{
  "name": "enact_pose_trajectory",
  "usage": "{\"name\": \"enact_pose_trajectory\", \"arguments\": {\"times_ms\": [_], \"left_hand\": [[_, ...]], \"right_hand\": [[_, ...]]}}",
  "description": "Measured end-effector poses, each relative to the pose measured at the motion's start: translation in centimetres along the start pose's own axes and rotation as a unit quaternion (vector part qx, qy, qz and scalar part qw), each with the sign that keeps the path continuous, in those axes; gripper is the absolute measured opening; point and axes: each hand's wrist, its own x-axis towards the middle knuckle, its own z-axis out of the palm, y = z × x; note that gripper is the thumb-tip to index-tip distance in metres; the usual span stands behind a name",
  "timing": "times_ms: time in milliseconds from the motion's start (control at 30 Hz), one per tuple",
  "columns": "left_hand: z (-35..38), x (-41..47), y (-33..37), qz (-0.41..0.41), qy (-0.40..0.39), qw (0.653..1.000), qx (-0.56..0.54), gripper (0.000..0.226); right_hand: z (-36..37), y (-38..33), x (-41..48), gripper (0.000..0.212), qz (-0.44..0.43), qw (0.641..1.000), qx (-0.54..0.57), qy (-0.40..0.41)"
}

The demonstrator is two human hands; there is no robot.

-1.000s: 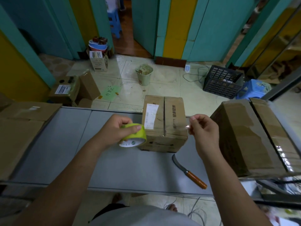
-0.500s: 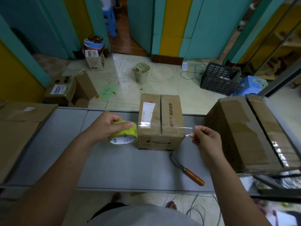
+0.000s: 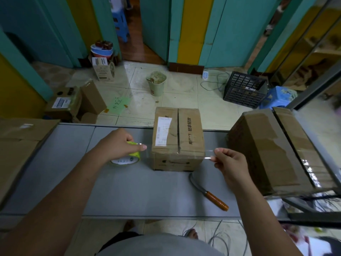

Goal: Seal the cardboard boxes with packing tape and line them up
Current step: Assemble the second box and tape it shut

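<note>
Over a grey tabletop point(image 3: 129, 191), the left hand point(image 3: 118, 143) grips a tape roll point(image 3: 129, 157) while the right hand point(image 3: 228, 163) pinches its clear strip taut across a small cardboard box point(image 3: 178, 137), apparently to seal the seam.

packing room | cardboard boxes point(image 3: 178, 137) on metal table point(image 3: 129, 191) | crate point(image 3: 243, 89), tiled floor point(image 3: 184, 97)
</note>
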Motion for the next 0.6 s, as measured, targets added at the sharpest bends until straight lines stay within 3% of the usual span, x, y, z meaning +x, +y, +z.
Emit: {"name": "enact_pose_trajectory", "arguments": {"times_ms": [333,600], "left_hand": [[0.9,1.7,-1.0,-0.01,-0.032,0.999,-0.035,0.068],[2.1,2.4,-1.7,-0.039,-0.06,0.996,-0.058,0.065]], "right_hand": [[0.1,1.9,1.3,0.015,0.003,1.0,-0.023,0.006],[0.6,3.3,2.2,0.023,0.101,0.995,-0.003,0.001]]}}
